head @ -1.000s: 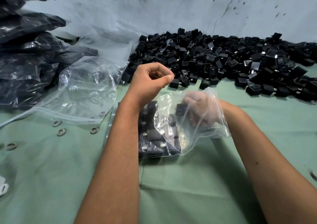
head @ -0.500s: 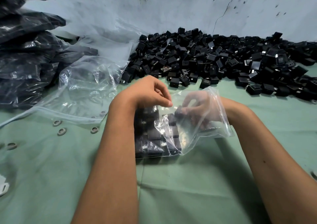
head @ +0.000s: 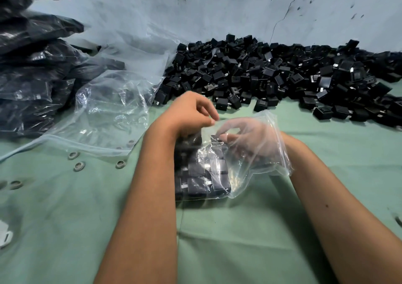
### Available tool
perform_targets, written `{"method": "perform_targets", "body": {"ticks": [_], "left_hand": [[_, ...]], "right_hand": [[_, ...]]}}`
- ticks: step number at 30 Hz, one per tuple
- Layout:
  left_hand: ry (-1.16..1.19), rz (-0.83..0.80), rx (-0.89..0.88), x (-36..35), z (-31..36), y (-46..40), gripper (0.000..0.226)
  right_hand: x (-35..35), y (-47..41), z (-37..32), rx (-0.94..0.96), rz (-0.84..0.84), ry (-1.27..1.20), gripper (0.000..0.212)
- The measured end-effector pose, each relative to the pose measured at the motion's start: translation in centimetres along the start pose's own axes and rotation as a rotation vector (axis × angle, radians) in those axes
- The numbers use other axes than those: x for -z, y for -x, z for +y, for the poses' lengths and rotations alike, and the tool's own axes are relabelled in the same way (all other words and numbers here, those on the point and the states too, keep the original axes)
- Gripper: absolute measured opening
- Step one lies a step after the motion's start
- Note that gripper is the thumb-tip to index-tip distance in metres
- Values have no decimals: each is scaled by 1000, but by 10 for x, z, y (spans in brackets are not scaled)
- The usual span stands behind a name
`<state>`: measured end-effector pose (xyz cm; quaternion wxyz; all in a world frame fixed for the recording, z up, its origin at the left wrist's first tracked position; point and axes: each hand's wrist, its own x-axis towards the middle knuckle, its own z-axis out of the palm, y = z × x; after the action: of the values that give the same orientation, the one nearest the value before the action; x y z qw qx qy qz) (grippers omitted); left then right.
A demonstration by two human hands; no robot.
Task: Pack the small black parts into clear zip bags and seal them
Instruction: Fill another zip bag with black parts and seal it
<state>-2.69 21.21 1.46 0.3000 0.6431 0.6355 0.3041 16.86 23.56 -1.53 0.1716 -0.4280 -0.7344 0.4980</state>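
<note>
A clear zip bag (head: 264, 153) lies on the green cloth at the centre, with several small black parts (head: 206, 175) stacked in rows inside its left half. My right hand (head: 241, 136) is inside the bag, seen through the plastic, its fingers pinching one black part (head: 216, 139) above the rows. My left hand (head: 191, 115) is outside the bag at its upper left edge and pinches the plastic between thumb and fingers. A big loose pile of black parts (head: 272, 77) spreads along the wall behind.
Empty clear bags (head: 113, 110) lie to the left of my hands. Filled dark bags (head: 28, 66) are stacked at far left. Several metal washers (head: 78, 166) dot the green cloth (head: 217, 240). A white piece (head: 4, 236) sits at the left edge.
My left hand came down from above the bag to its upper left edge and took hold of the plastic. My right hand stayed inside the bag, shifting slightly left with a part.
</note>
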Motion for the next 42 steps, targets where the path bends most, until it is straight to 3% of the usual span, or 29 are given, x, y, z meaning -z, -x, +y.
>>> {"method": "perform_targets", "body": {"ticks": [4, 9, 13, 17, 20, 24, 27, 29, 31, 33, 35, 38, 40, 42], "left_hand": [[42, 282, 27, 2, -8, -5, 23], [69, 315, 53, 4, -13, -5, 20], [59, 305, 54, 2, -13, -5, 21], [53, 290, 59, -2, -13, -5, 20], [29, 209, 27, -10, -12, -6, 18], [-16, 81, -65, -35, 2, -15, 6], [-251, -18, -61, -59, 5, -20, 37], [-397, -48, -40, -68, 4, -20, 52], [-457, -38, -43, -70, 4, -20, 59], [-482, -34, -41, -71, 6, -21, 60], [-559, -33, -40, -74, 9, -20, 61], [-700, -28, -31, -81, 13, -17, 66], [-745, -21, -20, -84, 13, -16, 69], [-731, -4, -17, -85, 14, -16, 69]], "right_hand": [[1, -6, 1, 5, 13, -71, 19], [-3, -17, 3, -46, 19, -39, 32], [-2, -15, 4, -35, 33, -114, 23], [0, -15, -6, -79, -56, -291, 19], [7, -5, -4, -20, -116, 34, 13], [36, 14, 5, -59, -162, 102, 43], [65, 30, 16, -164, -140, 42, 17], [86, 36, 26, -308, -30, 120, 22], [101, 36, 34, -397, 196, 245, 23], [108, 29, 40, -342, 468, 253, 17], [102, 18, 38, -187, 586, 242, 12], [91, -3, 29, 4, 481, 511, 39], [89, -18, 24, -1, 327, 721, 57], [88, -26, 26, -45, 251, 784, 61]]}}
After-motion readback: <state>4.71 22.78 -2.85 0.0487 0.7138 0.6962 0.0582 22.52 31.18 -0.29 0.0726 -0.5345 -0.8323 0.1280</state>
